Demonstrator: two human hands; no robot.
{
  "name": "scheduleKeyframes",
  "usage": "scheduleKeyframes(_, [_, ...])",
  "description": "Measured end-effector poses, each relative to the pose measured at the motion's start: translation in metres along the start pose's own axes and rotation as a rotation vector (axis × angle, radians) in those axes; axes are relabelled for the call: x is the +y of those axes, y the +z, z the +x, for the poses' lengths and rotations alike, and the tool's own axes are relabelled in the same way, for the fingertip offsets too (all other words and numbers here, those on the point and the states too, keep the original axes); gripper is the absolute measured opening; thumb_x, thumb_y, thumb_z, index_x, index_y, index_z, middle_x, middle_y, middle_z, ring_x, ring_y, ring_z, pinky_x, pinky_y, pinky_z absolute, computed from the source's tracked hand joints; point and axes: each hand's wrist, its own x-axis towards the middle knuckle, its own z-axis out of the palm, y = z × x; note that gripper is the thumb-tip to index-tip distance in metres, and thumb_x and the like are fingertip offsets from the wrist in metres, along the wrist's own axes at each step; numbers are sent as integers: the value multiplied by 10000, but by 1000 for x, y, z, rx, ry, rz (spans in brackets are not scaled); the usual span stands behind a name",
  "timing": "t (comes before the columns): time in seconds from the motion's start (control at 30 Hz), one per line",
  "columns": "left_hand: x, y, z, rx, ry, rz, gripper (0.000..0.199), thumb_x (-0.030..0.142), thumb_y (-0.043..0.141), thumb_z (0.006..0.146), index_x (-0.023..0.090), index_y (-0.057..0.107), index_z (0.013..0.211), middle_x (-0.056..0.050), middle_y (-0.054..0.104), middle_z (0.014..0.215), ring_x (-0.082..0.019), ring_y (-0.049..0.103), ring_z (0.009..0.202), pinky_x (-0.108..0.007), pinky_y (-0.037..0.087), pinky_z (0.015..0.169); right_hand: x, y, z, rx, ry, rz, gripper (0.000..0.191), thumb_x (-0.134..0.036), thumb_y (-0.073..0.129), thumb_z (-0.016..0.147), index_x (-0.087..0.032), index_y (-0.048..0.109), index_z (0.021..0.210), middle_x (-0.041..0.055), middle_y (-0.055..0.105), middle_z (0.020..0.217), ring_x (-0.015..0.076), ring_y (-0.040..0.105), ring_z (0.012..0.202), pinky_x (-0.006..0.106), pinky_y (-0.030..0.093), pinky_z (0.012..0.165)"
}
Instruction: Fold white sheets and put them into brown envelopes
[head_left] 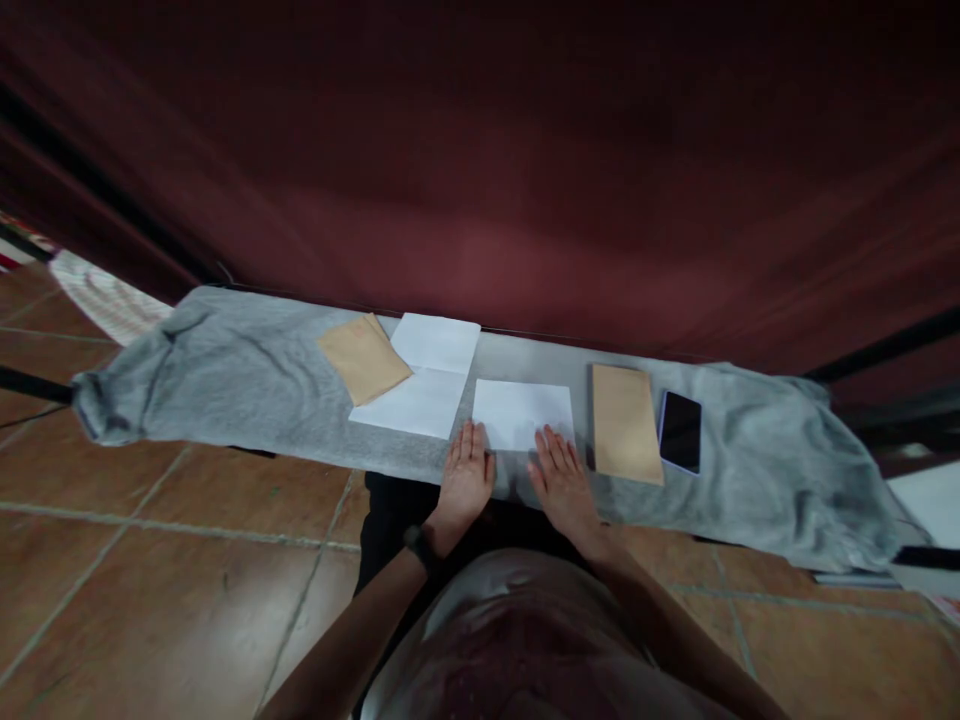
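A folded white sheet of paper lies flat in front of me on the grey cloth. At its near left corner my left hand rests flat, fingers stretched out, with a dark band on the wrist. My right hand lies open on the sheet's near right corner, fingertips on the paper. To the left is a larger white sheet with a crease across it. Brown envelopes overlap its left side. Right of my right hand lies a neat brown stack, apparently envelopes.
The grey cloth covers a long narrow bench, rumpled at both ends. A phone with a dark screen lies right of the brown stack. Behind the bench hangs a dark red curtain. Brown floor tiles show below.
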Motion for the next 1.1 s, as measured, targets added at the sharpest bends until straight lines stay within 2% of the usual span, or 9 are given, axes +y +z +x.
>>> scheduleKeyframes(0.1, [4, 0, 11, 31, -96, -35, 587, 277, 370, 1002, 80, 321, 1553, -216, 430, 1561, -322, 422, 1446, -492, 408, 1137, -10, 12, 21, -46, -39, 22, 529, -344, 314, 1067, -115, 408, 1534, 141, 382, 1608, 267, 338, 1500, 489, 287, 1224])
scheduleKeyframes(0.27, [8, -11, 36, 18, -283, -81, 568, 271, 455, 945, -6, 462, 1441, -262, 612, 1345, -353, 584, 1256, -476, 447, 1079, -12, 31, 39, -10, 42, 0, 595, -406, 348, 1063, -55, 362, 1543, 206, 329, 1618, 300, 311, 1508, 508, 290, 1212])
scheduleKeyframes(0.4, [-1, -18, 54, 21, -435, -312, 481, 293, 592, 866, 112, 581, 1312, -144, 724, 1017, -299, 678, 1024, -406, 512, 927, -7, 34, 39, 3, 49, -7, 587, -393, 365, 1058, -45, 378, 1531, 217, 333, 1614, 310, 325, 1500, 517, 290, 1209])
scheduleKeyframes(0.57, [-7, -19, 66, 8, -575, -860, 170, 271, 702, 742, 193, 660, 887, -7, 655, 711, -194, 643, 725, -296, 487, 704, -10, 32, 31, -5, -16, 14, 646, -439, 463, 1015, -55, 384, 1529, 216, 351, 1608, 323, 314, 1504, 544, 279, 1213])
scheduleKeyframes(0.7, [9, -27, 68, -7, -568, -970, 187, 364, 691, 732, 193, 616, 721, 20, 600, 619, -147, 561, 575, -258, 437, 568, -16, 24, 38, 6, -6, 55, 580, -382, 463, 1011, -78, 439, 1504, 183, 434, 1570, 294, 415, 1450, 495, 338, 1199])
scheduleKeyframes(0.83, [27, -43, 68, -33, -606, -1201, 380, 532, 718, 738, 174, 649, 843, -5, 649, 667, -146, 616, 601, -254, 475, 585, -17, 5, 55, 60, 35, 224, 435, -237, 346, 1025, -207, 623, 1360, 84, 657, 1366, 229, 607, 1248, 397, 455, 1109])
scheduleKeyframes(0.93, [25, -50, 67, -44, -651, -1364, 569, 697, 587, 821, 170, 655, 1026, -92, 738, 903, -207, 717, 802, -319, 559, 702, -15, -16, 61, 135, 101, 448, 419, -255, 331, 1023, -232, 708, 1206, 75, 742, 1179, 231, 673, 1091, 379, 521, 998])
scheduleKeyframes(1.0, [19, -48, 66, -47, -642, -1311, 589, 680, 498, 900, 191, 615, 1207, -142, 724, 1137, -245, 723, 992, -363, 583, 783, -13, -30, 62, 204, 217, 634, 392, -342, 359, 1027, -224, 725, 1105, 65, 762, 1044, 227, 692, 959, 354, 556, 887])
scheduleKeyframes(1.1, [12, -41, 65, -39, -579, -1177, 537, 537, 519, 955, 261, 495, 1415, -145, 607, 1401, -258, 648, 1206, -363, 577, 847, -10, -50, 63, 278, 385, 909, 364, -475, 456, 993, -215, 710, 1012, 29, 739, 903, 209, 665, 834, 310, 553, 758])
